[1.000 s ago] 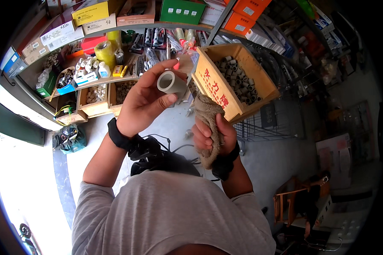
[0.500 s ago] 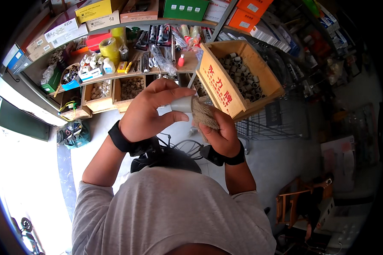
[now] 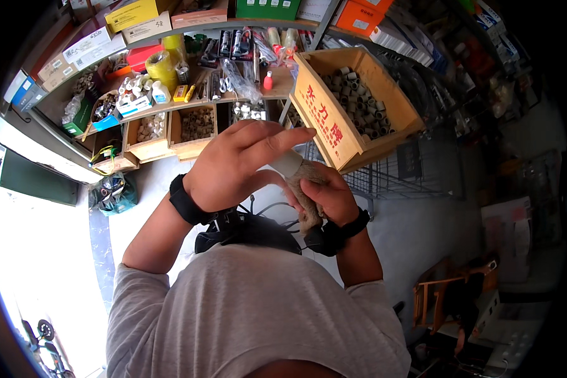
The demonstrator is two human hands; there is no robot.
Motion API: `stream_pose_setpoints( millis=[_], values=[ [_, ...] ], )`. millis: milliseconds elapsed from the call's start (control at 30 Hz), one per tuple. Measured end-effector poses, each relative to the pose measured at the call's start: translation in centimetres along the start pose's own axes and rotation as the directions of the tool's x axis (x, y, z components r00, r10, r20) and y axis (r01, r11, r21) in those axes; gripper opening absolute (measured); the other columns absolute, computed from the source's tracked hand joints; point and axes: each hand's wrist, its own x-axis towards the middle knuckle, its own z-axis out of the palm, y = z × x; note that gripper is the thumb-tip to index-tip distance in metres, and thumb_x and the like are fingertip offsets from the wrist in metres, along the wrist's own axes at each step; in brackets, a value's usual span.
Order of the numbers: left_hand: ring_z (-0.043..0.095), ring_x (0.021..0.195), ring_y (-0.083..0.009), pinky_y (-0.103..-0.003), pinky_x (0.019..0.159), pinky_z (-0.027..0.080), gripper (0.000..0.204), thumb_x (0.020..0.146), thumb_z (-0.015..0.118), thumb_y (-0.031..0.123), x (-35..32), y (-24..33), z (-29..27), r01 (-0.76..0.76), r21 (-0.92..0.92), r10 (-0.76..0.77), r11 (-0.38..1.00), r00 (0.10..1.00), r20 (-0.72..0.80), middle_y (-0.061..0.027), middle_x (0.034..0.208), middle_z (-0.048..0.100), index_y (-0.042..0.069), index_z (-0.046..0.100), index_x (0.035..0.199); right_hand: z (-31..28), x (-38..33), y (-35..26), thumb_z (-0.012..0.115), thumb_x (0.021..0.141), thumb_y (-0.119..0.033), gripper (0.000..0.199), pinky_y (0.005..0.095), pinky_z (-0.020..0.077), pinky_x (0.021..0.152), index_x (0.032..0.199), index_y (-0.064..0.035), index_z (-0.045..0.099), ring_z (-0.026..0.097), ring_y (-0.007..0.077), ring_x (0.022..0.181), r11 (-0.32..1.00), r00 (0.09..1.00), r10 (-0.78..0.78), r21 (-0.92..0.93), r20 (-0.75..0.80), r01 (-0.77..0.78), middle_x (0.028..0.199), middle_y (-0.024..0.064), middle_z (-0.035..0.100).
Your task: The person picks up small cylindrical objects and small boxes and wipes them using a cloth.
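Note:
A light grey plastic pipe fitting [image 3: 287, 162] is held out in front of my chest. My left hand [image 3: 230, 164] curves around it from the left, with the index finger stretched over the top and the thumb underneath. Against the fitting's right end, my right hand [image 3: 335, 200] grips a crumpled brown cloth [image 3: 309, 183], whose loose end hangs down below the fingers. Parts of the fitting are hidden by the left fingers and the cloth. Both wrists wear black bands.
Just beyond my right hand, a wooden box [image 3: 321, 129] of grey pipe fittings sits tilted above a wire basket [image 3: 390, 176]. A curved shelf [image 3: 277, 92] holds tape, bottles and packaged tools. Small wooden bins [image 3: 151, 150] line its underside. A teal bag [image 3: 121, 200] lies at left.
The cloth and right hand have turned and dropped slightly, and the cloth's end now hangs lower. My left index finger reaches farther right over the fitting, its thumb lower.

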Motion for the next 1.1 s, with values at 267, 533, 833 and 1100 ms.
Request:
stream_pose_setpoints(
  millis=[267,533,833,1100],
  values=[
    [0.061,0.078,-0.0203,-0.031,0.070,0.049,0.044,0.086,0.060,0.034,-0.5,-0.9,0.8,0.394,-0.245,-0.331,0.886,0.907,0.259,-0.0123,0.097,0.060,0.004,0.055,0.117,-1.6,-0.2,-0.5,0.063,0.069,-0.001,0.025,0.0347,0.0464,0.055,0.094,-0.0028,0.059,0.057,0.0311,0.067,0.257,0.857,-0.472,-0.898,0.205,0.356,0.080,0.0108,0.058],
    [0.058,0.099,-0.0230,-0.031,0.082,0.048,0.039,0.082,0.067,0.023,-1.0,0.1,3.2,0.139,-0.368,-0.115,0.919,0.990,0.086,-0.0103,0.110,0.060,0.003,0.055,0.114,-4.6,-1.7,0.3,0.058,0.084,-0.005,0.022,0.0298,0.0456,0.062,0.103,0.0050,0.056,0.054,0.0131,0.068,0.999,0.988,0.036,-0.039,0.153,-0.031,0.081,0.0035,0.059],
    [0.058,0.084,-0.0174,-0.029,0.073,0.049,0.035,0.081,0.068,0.017,-1.4,0.1,3.5,0.512,-0.346,-0.441,0.786,0.857,0.267,-0.0077,0.098,0.061,0.005,0.056,0.112,-5.8,-0.2,2.5,0.061,0.080,-0.003,0.025,0.0322,0.0450,0.061,0.104,-0.0005,0.058,0.058,0.0293,0.069,0.629,0.925,-0.299,-0.680,0.237,0.377,0.085,0.0133,0.060],
    [0.058,0.082,-0.0101,-0.022,0.070,0.051,0.033,0.076,0.066,-0.007,-4.2,-8.1,2.3,0.517,-0.522,-0.550,0.679,0.829,0.106,-0.0041,0.105,0.059,0.004,0.056,0.105,-7.8,0.2,2.6,0.054,0.090,-0.016,0.029,0.0244,0.0434,0.060,0.112,0.0034,0.053,0.052,0.0101,0.066,0.983,0.991,-0.128,0.126,-0.033,0.131,0.084,0.0089,0.058]
  ],
)
